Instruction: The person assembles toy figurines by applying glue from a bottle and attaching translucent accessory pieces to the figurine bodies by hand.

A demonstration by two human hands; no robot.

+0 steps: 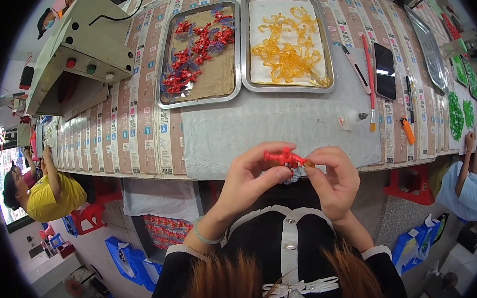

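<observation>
My left hand [250,176] holds a small red plastic figure [284,158] between thumb and fingers, just off the table's near edge. Bluish clear plastic shows under it, partly hidden by the thumb. My right hand [336,179] pinches a small amber piece [309,163] against the figure's right end; whether the two are joined I cannot tell. Beyond my hands, a metal tray [197,102] carries several red figures [181,81] with bluish clear parts. Beside it a second tray [288,89] holds clear amber loops [286,63] on white paper.
Right of the trays lie a craft knife [356,69], a red brush [370,83], a phone [384,71] and an orange-handled tool [408,130]. A metal machine box [83,52] stands at left. Under the table, a drawer tray [165,229] holds red pieces. Co-workers sit on both sides.
</observation>
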